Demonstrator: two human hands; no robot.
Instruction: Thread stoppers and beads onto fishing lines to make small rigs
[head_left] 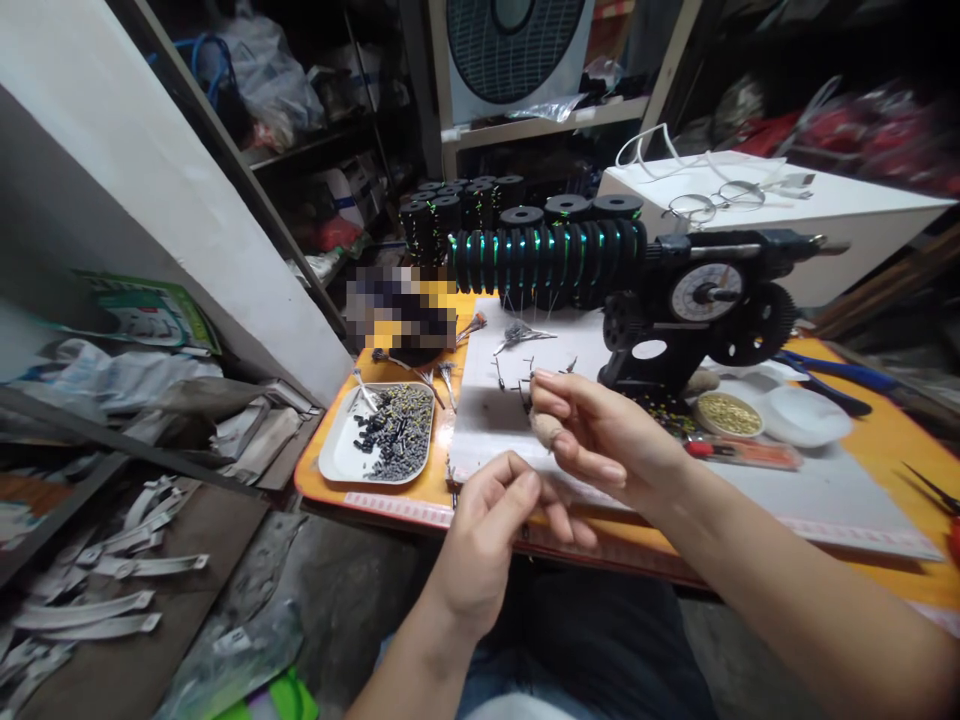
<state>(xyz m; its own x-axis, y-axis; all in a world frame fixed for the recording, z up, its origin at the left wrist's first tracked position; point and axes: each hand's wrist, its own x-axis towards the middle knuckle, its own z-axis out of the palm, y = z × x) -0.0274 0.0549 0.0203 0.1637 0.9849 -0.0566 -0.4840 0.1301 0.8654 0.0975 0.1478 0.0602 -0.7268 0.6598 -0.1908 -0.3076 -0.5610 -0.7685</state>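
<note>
Right hand (615, 430), centre, half-curled, one tan piece (546, 430) at its fingers, grip unclear; left hand (491, 535), lower centre, thumb near forefinger, contents unclear. One tray (339, 452) left of centre; one fan (517, 50) top centre.

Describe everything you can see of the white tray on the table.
The white tray is shallow and smooth, plastic-looking, with rounded corners and a raised rim. It holds many small grey pieces, with black and yellow ones among them, heaped mostly toward its right side; much of its left side is bare. Pale, thin strands lie at its upper left edge. It sits flat on the orange table, left of the pale board. Both the left hand and right hand are clear of it.
</note>
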